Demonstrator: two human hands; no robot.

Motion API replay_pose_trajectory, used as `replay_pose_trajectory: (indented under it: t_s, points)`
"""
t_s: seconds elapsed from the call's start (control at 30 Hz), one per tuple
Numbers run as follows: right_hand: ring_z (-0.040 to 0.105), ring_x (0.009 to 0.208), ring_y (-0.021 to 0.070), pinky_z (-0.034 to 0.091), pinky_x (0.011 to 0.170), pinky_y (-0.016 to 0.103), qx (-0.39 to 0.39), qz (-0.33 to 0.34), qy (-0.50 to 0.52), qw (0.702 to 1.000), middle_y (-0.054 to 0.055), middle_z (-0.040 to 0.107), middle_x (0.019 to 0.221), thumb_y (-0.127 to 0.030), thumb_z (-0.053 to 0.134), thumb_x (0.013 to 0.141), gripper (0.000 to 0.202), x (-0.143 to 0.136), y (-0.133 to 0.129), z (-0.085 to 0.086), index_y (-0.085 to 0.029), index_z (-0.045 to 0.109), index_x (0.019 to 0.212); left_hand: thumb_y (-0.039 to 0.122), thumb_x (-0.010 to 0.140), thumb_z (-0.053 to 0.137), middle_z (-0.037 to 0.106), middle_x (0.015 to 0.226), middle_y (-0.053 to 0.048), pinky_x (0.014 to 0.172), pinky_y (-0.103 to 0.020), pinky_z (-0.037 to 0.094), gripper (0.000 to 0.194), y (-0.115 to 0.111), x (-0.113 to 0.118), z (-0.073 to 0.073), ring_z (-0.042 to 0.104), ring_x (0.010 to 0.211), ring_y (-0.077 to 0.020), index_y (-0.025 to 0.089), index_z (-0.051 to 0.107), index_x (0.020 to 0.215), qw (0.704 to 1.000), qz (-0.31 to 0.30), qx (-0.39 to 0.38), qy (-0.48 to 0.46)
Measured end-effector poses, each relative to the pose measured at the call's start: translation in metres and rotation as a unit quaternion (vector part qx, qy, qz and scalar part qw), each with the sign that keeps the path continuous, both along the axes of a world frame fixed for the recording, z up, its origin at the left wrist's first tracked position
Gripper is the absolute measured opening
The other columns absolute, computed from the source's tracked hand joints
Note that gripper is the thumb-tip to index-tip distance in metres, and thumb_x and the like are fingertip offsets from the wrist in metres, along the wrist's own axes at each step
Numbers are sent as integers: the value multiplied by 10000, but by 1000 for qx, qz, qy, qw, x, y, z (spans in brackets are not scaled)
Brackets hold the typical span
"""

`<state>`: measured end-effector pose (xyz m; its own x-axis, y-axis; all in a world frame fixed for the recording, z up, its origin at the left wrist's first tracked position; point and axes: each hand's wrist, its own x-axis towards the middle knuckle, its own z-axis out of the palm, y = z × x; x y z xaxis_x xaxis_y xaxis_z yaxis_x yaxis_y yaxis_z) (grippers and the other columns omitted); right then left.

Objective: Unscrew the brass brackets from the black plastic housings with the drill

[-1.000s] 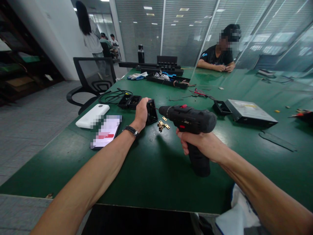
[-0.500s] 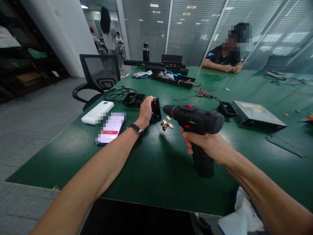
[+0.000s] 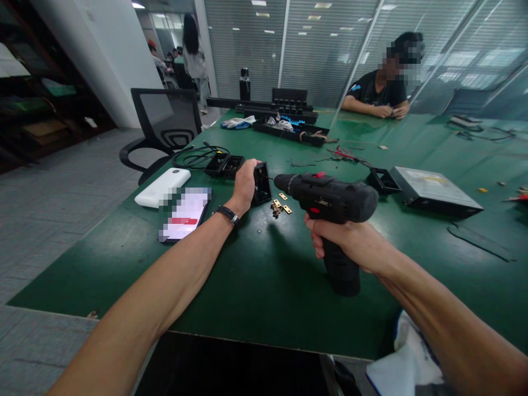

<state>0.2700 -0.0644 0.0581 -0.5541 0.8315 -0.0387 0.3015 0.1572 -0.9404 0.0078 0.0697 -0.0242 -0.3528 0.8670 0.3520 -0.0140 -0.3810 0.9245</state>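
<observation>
My left hand (image 3: 245,185) grips a small black box (image 3: 263,184), tipped up on its side with its open face turned right. In my right hand (image 3: 334,234) is a black cordless drill (image 3: 330,195), its fingers wrapped round the handle. The drill's thin bit points left into the box's opening; whether the tip touches anything inside is too small to tell. Several brass plates (image 3: 287,209) and small screws (image 3: 275,209) lie on the green table (image 3: 247,297) just below the box. Two more black boxes (image 3: 223,165) stand left of my left hand.
A white power bank (image 3: 163,188) and a phone (image 3: 185,214) lie at the left. To the right are another black box (image 3: 383,181) and a metal-topped case (image 3: 435,190). Behind are a parts tray (image 3: 289,132) and a bottle (image 3: 245,85). A person (image 3: 377,91) sits across the table.
My hands, the box and the drill hold nearly the same positions. The whole view has shifted slightly. In the background, a standing person has moved a little to the right.
</observation>
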Motion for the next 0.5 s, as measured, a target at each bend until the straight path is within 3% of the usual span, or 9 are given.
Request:
replay_pose_trajectory:
  t_s: [0.5]
  points:
    - [634,599,181,528,622,331,-2,-3,4,1000,7,663,643,-309,648,990,266,-1,-1,3,-230,623,737,595,1077,464,717,956,-70,893,-369,576,424,-2,1,2,676,965,-240,245,671,958,999,14,-7,39]
